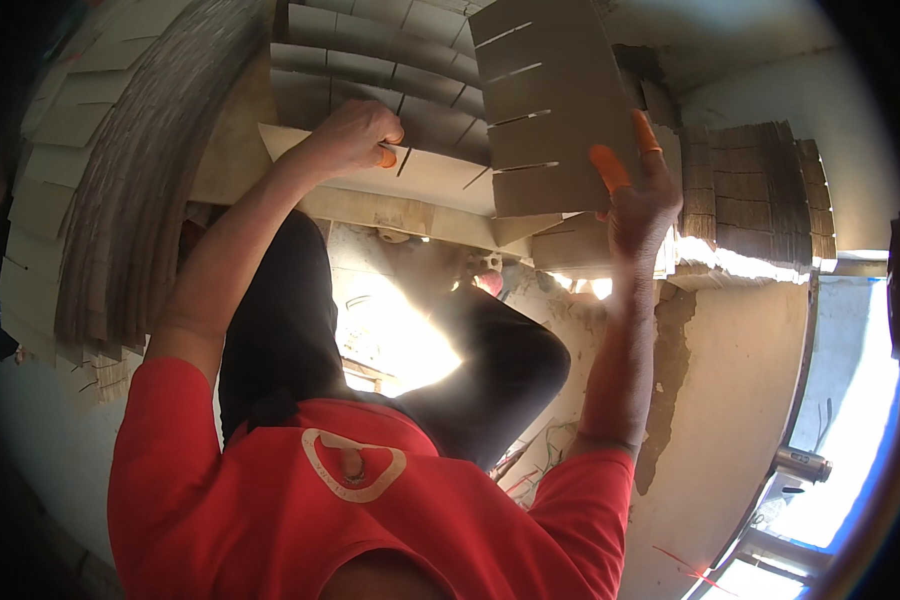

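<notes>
My right hand (642, 205) holds a slotted cardboard sheet (560, 110) by its right edge. Orange covers show on two of its fingers, and the sheet's slots run in from its left side. Closed in a pinch, my left hand (362, 135) grips the upper edge of a slotted cardboard strip (435, 170) in front of me; an orange cover shows there too. Behind that strip, several more slotted cardboard pieces (360, 98) stand in rows with dark cuts across them. My left fingertips are partly hidden behind the strip's edge.
Tall stacks of cardboard sheets (155, 130) rise on the left. Another stack (755, 195) stands at the right. A wooden table edge (400, 212) runs above my knees. Bright sunlight falls between my legs, and a metallic cylinder (803, 464) lies at the far right.
</notes>
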Demonstrator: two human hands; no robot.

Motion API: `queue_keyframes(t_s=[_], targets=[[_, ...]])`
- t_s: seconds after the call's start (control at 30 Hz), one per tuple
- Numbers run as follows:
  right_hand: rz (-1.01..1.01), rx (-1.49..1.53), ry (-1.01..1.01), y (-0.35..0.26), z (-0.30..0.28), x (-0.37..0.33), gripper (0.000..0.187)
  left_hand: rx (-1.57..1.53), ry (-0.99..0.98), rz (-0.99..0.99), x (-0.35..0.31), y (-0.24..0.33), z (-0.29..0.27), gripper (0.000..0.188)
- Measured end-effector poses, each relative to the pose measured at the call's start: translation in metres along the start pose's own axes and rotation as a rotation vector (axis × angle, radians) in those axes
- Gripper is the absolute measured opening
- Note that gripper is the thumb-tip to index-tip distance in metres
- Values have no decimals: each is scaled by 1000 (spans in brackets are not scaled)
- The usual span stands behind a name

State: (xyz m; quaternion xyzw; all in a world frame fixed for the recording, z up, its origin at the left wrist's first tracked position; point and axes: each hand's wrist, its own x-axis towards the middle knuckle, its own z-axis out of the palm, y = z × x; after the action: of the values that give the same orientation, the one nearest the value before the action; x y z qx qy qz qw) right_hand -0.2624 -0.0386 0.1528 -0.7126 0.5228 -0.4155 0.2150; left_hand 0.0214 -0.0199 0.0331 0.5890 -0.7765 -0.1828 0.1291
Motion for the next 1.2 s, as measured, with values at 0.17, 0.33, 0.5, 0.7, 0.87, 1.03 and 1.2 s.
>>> queue_keyframes(t_s=[0.17,0.33,0.5,0.7,0.87,1.03,1.2], targets=[[-11,7,-3,8,8,3,52,-142,68,-38,-5,10,1,16],[8,95,-16,12,20,4,50,-204,166,18,-4,6,12,8],[-6,100,-52,18,27,3,49,-222,166,2,1,10,14,8],[-21,89,-92,19,30,13,50,-246,182,-18,4,7,19,10],[7,32,-124,10,27,21,48,-245,170,-32,4,11,14,15],[2,21,-167,17,34,19,49,-244,179,-40,7,7,20,14],[1,60,-252,15,34,30,50,-260,188,-38,8,7,21,15]])
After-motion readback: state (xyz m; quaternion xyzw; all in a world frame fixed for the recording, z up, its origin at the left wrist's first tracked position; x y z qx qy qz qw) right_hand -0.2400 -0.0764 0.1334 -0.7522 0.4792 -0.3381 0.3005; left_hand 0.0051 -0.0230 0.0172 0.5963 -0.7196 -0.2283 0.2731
